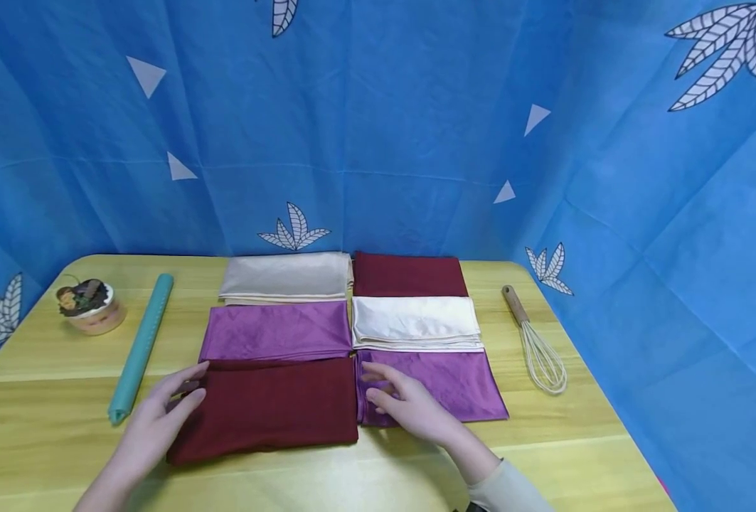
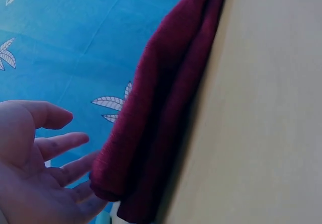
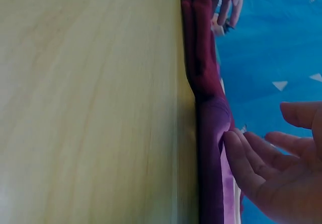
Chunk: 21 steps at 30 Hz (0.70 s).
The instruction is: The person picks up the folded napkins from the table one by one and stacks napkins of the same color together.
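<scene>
A folded dark red cloth point(image 1: 275, 405) lies at the front left of a block of folded cloths. My left hand point(image 1: 163, 412) is at its left end, fingers relaxed and spread, and in the left wrist view the fingertips reach the cloth's folded edge. My right hand point(image 1: 410, 402) hovers over the left part of the front purple cloth point(image 1: 461, 384), fingers loosely bent, thumb apart, holding nothing. In the right wrist view its fingertips come right at the purple fold point(image 3: 214, 128). Behind the dark red cloth lies another purple cloth point(image 1: 275, 331).
White cloth point(image 1: 416, 320), grey-white cloth point(image 1: 284, 276) and a second dark red cloth point(image 1: 410, 276) fill the back rows. A teal roll point(image 1: 141, 341) and a decorated cup point(image 1: 96, 313) stand left; a whisk point(image 1: 538, 345) lies right. Blue curtain point(image 1: 378, 128) borders the wooden table point(image 1: 313, 483).
</scene>
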### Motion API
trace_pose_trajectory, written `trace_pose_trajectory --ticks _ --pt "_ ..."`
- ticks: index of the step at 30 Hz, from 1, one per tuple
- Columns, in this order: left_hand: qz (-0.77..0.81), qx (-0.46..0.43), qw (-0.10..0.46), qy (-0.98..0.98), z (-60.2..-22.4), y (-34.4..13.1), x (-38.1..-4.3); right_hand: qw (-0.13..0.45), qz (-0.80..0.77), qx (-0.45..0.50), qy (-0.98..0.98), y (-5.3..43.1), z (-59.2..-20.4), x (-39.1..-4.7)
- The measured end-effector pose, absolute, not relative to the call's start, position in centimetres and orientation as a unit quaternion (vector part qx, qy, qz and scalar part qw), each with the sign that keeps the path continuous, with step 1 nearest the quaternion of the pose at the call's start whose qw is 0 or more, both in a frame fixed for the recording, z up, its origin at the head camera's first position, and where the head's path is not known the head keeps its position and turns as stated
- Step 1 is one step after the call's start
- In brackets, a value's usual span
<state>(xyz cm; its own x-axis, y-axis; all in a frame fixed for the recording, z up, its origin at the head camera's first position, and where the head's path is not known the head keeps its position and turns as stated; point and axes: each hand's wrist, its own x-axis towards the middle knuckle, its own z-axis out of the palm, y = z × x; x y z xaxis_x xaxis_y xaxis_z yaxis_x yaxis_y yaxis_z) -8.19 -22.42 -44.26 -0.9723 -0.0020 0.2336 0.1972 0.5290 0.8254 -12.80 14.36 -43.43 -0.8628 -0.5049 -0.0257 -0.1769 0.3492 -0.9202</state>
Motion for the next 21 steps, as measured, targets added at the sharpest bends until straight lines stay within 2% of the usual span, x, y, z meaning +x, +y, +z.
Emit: trace_pose_trajectory --ticks 16,21 --pt "-0.426 -0.021 0.121 -0.896 -45.3 -23.1 -7.6 0.118 -0.370 -0.265 0.883 12.7 -43.3 -13.5" --pt "-0.403 -0.012 0.100 -0.910 -45.5 -23.5 -7.5 0.119 -0.322 -0.271 0.899 12.0 -43.2 -13.6"
